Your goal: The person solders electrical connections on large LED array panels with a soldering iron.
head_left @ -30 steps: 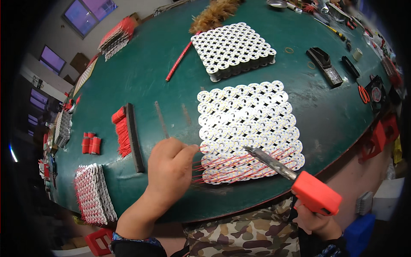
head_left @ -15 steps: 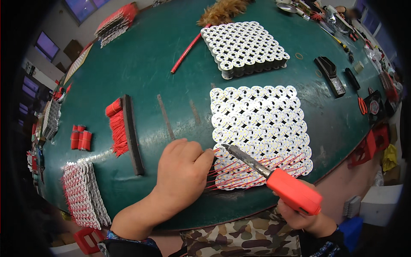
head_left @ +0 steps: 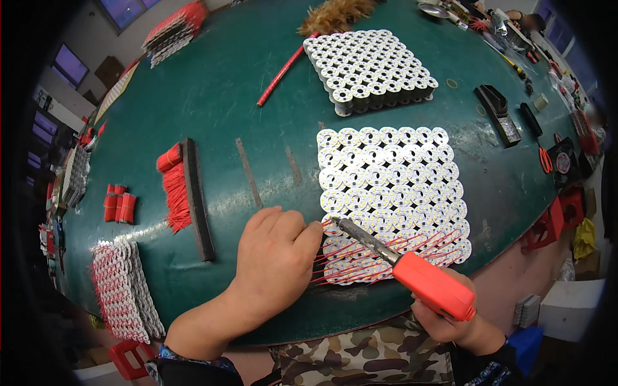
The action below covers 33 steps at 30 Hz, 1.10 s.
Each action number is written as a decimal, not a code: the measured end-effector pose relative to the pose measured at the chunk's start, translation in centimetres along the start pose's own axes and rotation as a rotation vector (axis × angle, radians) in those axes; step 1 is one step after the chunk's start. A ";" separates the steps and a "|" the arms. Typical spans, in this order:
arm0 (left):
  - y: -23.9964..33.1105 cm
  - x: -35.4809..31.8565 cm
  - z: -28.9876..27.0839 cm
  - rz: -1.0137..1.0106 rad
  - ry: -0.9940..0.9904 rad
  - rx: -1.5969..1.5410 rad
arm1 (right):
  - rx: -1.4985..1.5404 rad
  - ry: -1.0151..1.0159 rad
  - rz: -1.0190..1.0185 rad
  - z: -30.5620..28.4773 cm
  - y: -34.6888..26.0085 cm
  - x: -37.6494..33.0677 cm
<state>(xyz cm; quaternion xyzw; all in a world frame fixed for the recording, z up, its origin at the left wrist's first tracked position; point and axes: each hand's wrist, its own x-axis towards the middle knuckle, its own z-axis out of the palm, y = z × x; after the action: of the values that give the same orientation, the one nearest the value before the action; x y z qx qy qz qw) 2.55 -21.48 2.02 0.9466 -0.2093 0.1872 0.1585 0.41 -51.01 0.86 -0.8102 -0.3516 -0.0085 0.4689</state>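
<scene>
A panel of joined round white circuit boards lies flat on the green table in front of me. Thin red wires are spread across its near rows and stick out past its left edge. My left hand is closed in a pinch at that edge, on a red wire whose end reaches the board. In my right hand is a soldering iron with a red handle. Its dark tip points left and meets the board beside the pinched wire; whether it touches the wire is too small to tell.
Behind the panel stands a stack of similar panels. Left of my hand lie loose red wires against a dark bar, wire bundles and wired panels. A black holder and orange-handled scissors are at right.
The soldering iron's handle and my right hand have shifted slightly left, while its tip stays near the same board. My left hand keeps its pinch in nearly the same place.
</scene>
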 end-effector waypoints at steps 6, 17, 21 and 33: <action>0.0 0.1 0.0 -0.005 -0.014 0.012 | -0.004 0.021 -0.004 0.3 0.4 -0.5; 0.2 0.0 0.0 -0.008 -0.033 0.025 | -0.044 0.007 -0.046 0.3 0.6 -0.6; 0.2 0.0 -0.1 -0.011 -0.032 0.026 | 0.019 0.048 0.007 0.4 0.5 -0.8; 0.3 -0.1 0.0 -0.011 -0.057 0.069 | -0.100 0.065 -0.004 -0.5 0.2 -1.3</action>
<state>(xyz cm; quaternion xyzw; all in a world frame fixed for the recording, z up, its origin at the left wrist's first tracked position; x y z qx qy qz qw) 2.33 -21.67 2.08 0.9576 -0.2019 0.1665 0.1208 -0.29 -52.13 0.57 -0.8313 -0.3369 -0.0534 0.4389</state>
